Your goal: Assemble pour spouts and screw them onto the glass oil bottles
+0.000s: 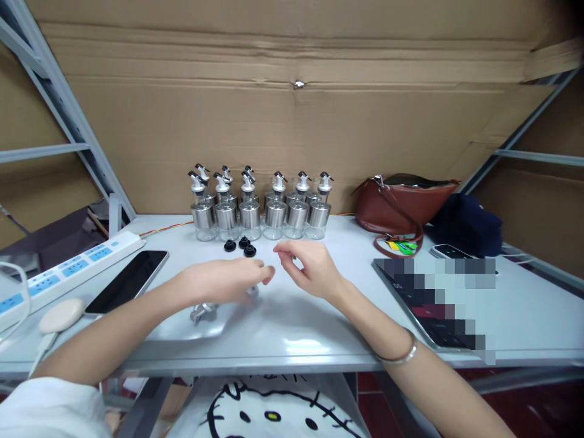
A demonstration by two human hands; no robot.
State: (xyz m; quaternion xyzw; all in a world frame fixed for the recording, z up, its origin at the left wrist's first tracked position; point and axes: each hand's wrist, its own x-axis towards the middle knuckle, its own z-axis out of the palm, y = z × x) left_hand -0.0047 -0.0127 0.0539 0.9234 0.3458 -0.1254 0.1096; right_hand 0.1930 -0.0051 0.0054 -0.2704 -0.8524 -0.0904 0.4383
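My left hand [235,281] hovers over the front middle of the table, its fingertips smeared by motion. Beneath and beside it lie silvery metal pieces, perhaps pour spouts [204,312], partly hidden by the hand. To its right, my right hand [312,267] is curved with thumb and index finger apart. A small dark bit shows in that gap; I cannot make out what it is. Just beyond my hands sit three black stoppers [244,243]. Behind them stand glass oil bottles [249,214] with steel sleeves and pour spouts, several of them in two rows.
At left lie a white power strip [77,267], a black-screened phone [130,281] and a round white charger [61,315]. A tablet-like device [410,298], partly pixelated, is at right. A brown bag [401,204] and dark blue cap [469,225] stand behind it. Cardboard [319,134] walls the back.
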